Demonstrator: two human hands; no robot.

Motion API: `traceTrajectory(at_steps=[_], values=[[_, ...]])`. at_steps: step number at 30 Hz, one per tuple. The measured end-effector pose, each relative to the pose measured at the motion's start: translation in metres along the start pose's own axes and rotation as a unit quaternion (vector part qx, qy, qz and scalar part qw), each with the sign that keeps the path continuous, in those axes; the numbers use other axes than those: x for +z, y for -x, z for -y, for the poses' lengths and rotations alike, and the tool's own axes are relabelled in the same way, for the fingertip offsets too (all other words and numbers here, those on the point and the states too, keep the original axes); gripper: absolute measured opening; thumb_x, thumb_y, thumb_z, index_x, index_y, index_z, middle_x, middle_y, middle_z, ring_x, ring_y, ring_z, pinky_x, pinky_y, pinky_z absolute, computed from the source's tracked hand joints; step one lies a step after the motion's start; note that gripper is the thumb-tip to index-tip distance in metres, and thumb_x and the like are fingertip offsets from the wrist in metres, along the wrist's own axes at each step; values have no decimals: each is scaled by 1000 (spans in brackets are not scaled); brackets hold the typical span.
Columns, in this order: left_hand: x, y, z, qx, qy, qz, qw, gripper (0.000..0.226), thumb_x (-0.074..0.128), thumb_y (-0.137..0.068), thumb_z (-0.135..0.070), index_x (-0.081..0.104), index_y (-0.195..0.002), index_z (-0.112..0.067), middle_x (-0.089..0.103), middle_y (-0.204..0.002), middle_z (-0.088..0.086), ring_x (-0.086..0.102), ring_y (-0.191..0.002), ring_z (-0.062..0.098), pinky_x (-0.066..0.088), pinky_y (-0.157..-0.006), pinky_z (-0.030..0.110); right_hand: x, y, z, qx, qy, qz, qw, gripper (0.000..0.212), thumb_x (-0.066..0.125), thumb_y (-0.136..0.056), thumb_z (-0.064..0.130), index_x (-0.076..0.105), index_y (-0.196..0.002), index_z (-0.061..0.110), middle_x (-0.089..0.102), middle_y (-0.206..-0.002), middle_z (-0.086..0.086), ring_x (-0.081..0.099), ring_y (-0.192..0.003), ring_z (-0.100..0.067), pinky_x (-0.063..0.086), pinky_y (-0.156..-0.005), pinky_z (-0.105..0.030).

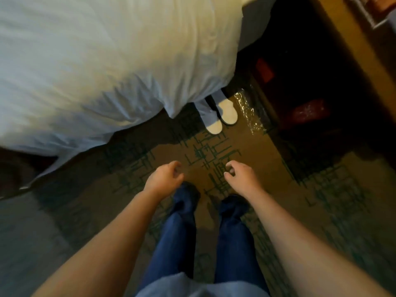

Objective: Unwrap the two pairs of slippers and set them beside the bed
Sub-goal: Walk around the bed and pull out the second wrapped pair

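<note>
A bed (90, 67) with a rumpled white duvet fills the upper left, its soft corner drooping over the carpet (267, 151), a tan weave crossed by dark green line patterns. A pair of white slippers (222, 117) sits on the carpet just beside the bed, rounded toes pointing toward the person, heels partly hidden under the hanging duvet. Just to their right lies crinkled clear plastic wrap (248, 112), glinting. Dark furniture (310, 71) stands beyond it. The left hand (165, 177) and right hand (241, 173) hang over the floor, fingers loosely curled, holding nothing. Blue jeans (177, 232) show below them.
</note>
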State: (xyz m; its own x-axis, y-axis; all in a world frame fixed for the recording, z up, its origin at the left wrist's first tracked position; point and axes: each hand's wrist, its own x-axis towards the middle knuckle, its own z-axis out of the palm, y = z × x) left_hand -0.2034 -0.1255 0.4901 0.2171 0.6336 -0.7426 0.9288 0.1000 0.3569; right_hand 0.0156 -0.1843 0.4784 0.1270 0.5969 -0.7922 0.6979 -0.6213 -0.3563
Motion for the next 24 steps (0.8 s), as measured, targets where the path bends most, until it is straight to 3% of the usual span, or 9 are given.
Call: traceTrajectory(at_steps=[4,9,13,17,21,24], values=[[-42,84,8,-22,30,-46,998,42,51,-88,-33,47,-128,-21,62,-116,5,58,-96,16,45,-75,28,-11,68,48,-33,8,-1,999,37,50,-92,30,49,-128,21,56,-127,-4,54,-112,-24,49,-87,-37],[-55,175,34,-50,97,-121,987,42,50,-88,-32,46,-129,-22,62,-114,3,60,-98,17,54,-84,38,-13,128,76,-79,13,1,997,36,52,-91,27,50,-126,21,60,-118,-5,58,-105,-21,52,-90,-42],[-21,246,67,-107,200,-185,956,41,51,-89,-31,46,-129,-22,62,-106,-2,60,-94,14,54,-84,36,2,160,81,-137,83,13,987,36,51,-92,27,49,-127,21,59,-121,-6,57,-107,-21,52,-89,-41],[43,308,91,-183,333,-228,897,39,53,-88,-29,48,-126,-20,59,-99,-6,59,-91,10,51,-80,28,27,179,84,-182,181,37,966,33,51,-92,29,52,-123,19,60,-120,-6,59,-100,-20,54,-84,-38],[117,354,106,-288,444,-276,802,34,55,-87,-23,56,-120,-14,65,-109,10,60,-97,23,45,-80,28,65,193,94,-221,256,71,938,34,52,-92,26,52,-124,16,62,-120,-8,59,-101,-22,51,-82,-32],[168,383,120,-331,523,-285,732,27,55,-86,-18,60,-111,-12,65,-106,12,58,-91,21,43,-78,27,102,205,108,-245,303,89,917,35,52,-91,27,52,-124,16,62,-119,-8,60,-103,-22,48,-79,-29]])
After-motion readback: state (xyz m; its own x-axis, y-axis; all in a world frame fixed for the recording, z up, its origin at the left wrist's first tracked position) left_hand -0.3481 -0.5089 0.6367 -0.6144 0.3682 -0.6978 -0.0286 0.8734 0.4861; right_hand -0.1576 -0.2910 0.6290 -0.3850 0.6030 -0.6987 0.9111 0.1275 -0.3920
